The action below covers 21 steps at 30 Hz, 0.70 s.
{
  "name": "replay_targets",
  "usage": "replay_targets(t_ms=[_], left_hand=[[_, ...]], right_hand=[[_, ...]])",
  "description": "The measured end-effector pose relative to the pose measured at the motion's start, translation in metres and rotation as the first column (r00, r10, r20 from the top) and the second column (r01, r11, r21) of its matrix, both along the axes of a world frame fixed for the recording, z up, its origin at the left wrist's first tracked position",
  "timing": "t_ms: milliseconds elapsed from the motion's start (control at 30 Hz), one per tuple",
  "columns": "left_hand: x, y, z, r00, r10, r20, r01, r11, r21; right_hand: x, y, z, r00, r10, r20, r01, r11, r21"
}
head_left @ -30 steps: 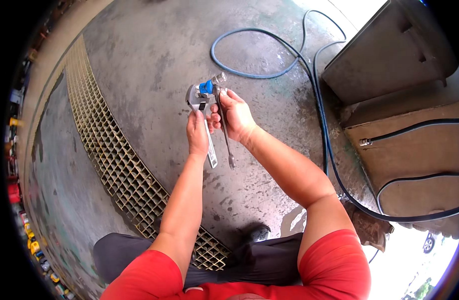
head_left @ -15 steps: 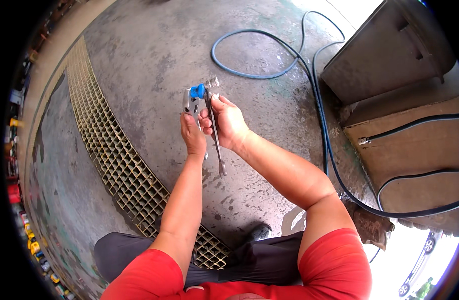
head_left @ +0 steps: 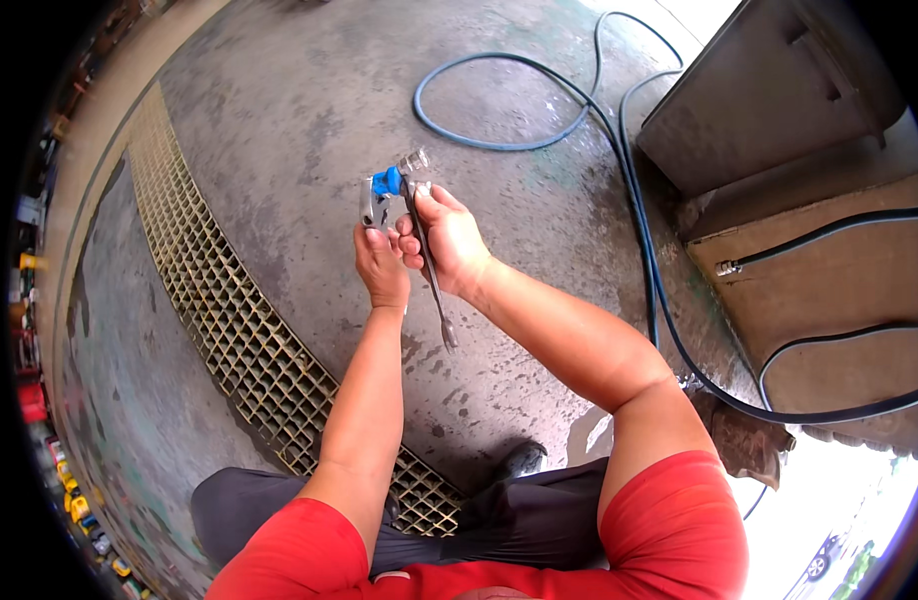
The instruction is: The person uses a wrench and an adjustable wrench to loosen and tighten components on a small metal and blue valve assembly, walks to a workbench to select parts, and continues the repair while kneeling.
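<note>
In front of me, above the concrete floor, my left hand (head_left: 382,272) is closed round the lower part of a silver tool. Its curved metal arm (head_left: 368,203) rises beside the fingers; its exact kind I cannot make out. A blue fitting (head_left: 386,182) sits at its top, with a silver threaded metal end (head_left: 414,160) to the right. Close beside it, my right hand (head_left: 449,240) grips a long, slim wrench (head_left: 436,290). The wrench's upper end lies against the fitting; its other end points down toward me. The fingers partly hide both tools.
A floor grating (head_left: 244,310) curves along the left. A blue hose (head_left: 499,147) loops across the concrete ahead and runs down the right side. At right, a dark bin (head_left: 769,100) stands above a brown box-like base (head_left: 829,300), where a hose end with a metal coupler (head_left: 727,267) hangs.
The wrench has tilted slightly, its lower end shifting right. Both hands and the fitting sit a little further left in the picture, and the whole view has shifted slightly.
</note>
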<state>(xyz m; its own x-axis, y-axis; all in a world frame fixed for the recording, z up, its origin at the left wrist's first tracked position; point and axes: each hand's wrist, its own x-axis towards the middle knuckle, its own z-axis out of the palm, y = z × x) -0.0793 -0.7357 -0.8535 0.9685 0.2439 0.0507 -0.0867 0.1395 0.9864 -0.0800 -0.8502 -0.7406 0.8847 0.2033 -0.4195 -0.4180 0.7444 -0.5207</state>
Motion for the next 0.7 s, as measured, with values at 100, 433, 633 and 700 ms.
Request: replay_targets(t_ms=[100,433,633,700], left_hand=[[-0.001,0.000,0.004,0.998,-0.055,-0.034,0.050,0.992,-0.119],[-0.002,-0.006,0.009,0.987,-0.155,-0.026,0.148,0.972,-0.183],[-0.005,-0.013,0.006,0.997,-0.065,0.038,0.063,0.997,0.032],[-0.003,-0.007,-0.012,0.995,-0.063,0.080,0.056,0.995,0.087]], right_hand=[[0.004,-0.002,0.002,1.000,0.022,0.021,-0.022,1.000,-0.023],[0.005,0.002,-0.002,0.998,-0.059,0.003,0.060,0.997,-0.057],[0.007,0.007,-0.001,0.994,-0.108,-0.033,0.106,0.993,-0.055],[0.006,0.010,0.002,0.993,-0.107,-0.059,0.103,0.992,-0.067]])
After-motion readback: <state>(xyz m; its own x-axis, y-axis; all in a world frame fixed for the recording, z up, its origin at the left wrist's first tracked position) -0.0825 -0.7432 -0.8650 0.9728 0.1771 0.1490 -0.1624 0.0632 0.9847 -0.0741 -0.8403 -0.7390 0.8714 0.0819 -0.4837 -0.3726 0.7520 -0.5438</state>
